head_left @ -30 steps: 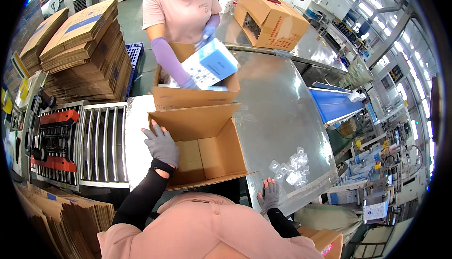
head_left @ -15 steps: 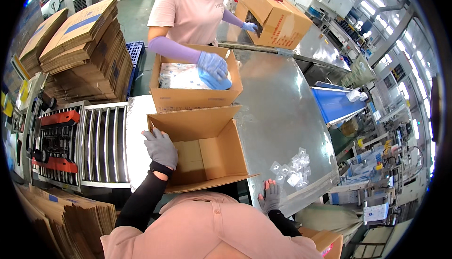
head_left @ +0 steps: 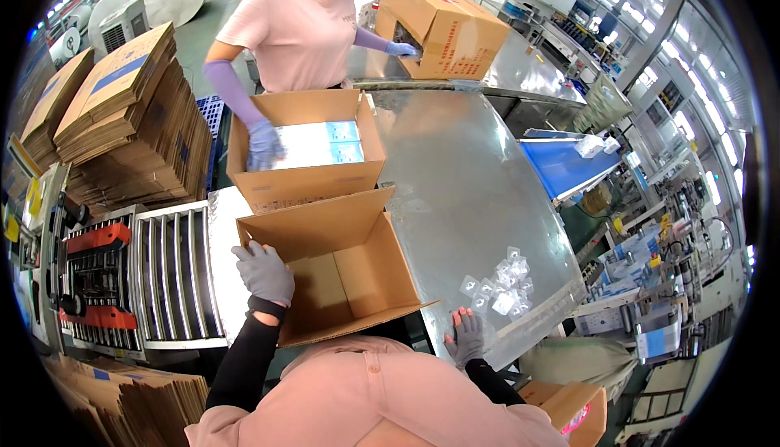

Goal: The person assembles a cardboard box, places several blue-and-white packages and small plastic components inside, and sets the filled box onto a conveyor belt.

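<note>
An open cardboard box [head_left: 351,275] stands right before me, with nothing in it but its bare bottom and walls. My left hand [head_left: 266,275], in a grey glove with bare fingertips, grips this box by its left edge. My right hand [head_left: 466,338], gloved the same way, rests on the near edge of the metal table [head_left: 455,171], fingers stretched out and holding nothing. Just beyond its fingertips lies a loose pile of small clear plastic pieces [head_left: 504,291].
Across from me, a co-worker's gloved hand [head_left: 264,145] reaches into a second box [head_left: 305,184] with white and blue packs. Left are a roller conveyor [head_left: 180,272] and stacked flat cartons [head_left: 134,122]. A large box [head_left: 455,36] stands far back; a blue belt [head_left: 561,164] lies right.
The co-worker's hand has moved left within the second box, exposing white and blue packs where its fingers covered a blue item. My hands keep their places; the view has shifted slightly.
</note>
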Available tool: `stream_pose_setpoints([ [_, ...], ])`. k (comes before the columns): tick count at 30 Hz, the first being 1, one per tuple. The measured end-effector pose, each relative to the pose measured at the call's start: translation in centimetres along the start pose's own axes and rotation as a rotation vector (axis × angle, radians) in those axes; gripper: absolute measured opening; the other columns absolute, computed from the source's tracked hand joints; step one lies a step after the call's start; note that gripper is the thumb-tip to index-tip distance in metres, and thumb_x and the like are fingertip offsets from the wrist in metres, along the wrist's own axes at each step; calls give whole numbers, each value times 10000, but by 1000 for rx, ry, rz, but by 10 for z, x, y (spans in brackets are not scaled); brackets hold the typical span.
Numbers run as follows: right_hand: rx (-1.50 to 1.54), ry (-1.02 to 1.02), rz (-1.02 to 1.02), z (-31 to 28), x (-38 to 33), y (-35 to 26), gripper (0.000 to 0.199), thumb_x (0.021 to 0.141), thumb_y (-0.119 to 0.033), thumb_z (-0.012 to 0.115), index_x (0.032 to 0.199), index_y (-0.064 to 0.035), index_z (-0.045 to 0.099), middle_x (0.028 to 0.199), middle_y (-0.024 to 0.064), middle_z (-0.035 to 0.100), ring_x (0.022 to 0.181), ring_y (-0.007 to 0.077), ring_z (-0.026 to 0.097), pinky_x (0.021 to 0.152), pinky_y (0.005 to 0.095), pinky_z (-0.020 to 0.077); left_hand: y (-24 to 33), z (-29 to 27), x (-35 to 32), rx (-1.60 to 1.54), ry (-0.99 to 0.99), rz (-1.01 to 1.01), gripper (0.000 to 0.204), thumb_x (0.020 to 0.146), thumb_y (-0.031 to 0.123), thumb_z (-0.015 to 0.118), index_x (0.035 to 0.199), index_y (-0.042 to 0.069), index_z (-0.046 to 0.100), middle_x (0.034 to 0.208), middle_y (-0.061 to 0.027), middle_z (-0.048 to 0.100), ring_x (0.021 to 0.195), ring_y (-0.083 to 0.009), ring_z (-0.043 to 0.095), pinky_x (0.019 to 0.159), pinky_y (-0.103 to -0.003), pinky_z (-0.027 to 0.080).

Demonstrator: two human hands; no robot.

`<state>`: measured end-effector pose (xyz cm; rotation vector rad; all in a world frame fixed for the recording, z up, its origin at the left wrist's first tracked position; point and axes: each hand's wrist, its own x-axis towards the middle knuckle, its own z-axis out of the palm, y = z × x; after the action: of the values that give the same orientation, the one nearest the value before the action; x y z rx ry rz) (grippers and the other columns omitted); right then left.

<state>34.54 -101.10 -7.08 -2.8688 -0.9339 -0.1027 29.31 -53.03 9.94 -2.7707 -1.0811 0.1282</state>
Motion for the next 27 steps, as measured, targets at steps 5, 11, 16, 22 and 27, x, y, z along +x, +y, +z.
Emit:
stream_pose_setpoints([
  [5, -28, 9, -2, 6, -3, 3, 732, 794, -376, 645, 1397, -25, 424, 1459, 187, 397, 1377, 389, 324, 1123, 541, 221, 1, -2, 1, -5, -25, -1, 504, 813, 421, 668, 1136, 37, 623, 1157, -141, 527, 1208, -409, 369, 821, -385, 434],
  [11, 19, -9, -8, 2, -1, 0, 735, 789, -364, 648, 1400, -23, 419, 1471, 187, 385, 1388, 388, 308, 1127, 538, 213, -2, 6, -1, 17, 5, 5, 506, 808, 430, 664, 1137, 47, 627, 1146, -136, 532, 1211, -424, 372, 797, -382, 432],
  [16, -9, 2, -8, 15, -6, 6, 741, 786, -353, 648, 1400, -14, 411, 1471, 191, 382, 1389, 391, 305, 1124, 540, 216, -1, 3, -1, 18, -11, 3, 511, 807, 437, 664, 1137, 49, 626, 1143, -134, 532, 1220, -434, 372, 784, -380, 436],
  [22, -10, -19, -10, 9, -3, 2, 736, 797, -360, 630, 1406, -14, 403, 1483, 190, 364, 1399, 390, 288, 1126, 541, 214, -5, 2, -1, 46, -22, 10, 509, 821, 452, 656, 1135, 54, 623, 1134, -134, 533, 1218, -430, 375, 803, -382, 443],
  [27, 5, 21, -8, 9, -6, 1, 709, 801, -365, 615, 1387, -15, 423, 1473, 188, 378, 1391, 393, 299, 1124, 540, 222, -4, -3, 0, -31, -27, 16, 487, 808, 431, 681, 1098, 44, 626, 1118, -143, 543, 1218, -424, 382, 829, -401, 445],
])
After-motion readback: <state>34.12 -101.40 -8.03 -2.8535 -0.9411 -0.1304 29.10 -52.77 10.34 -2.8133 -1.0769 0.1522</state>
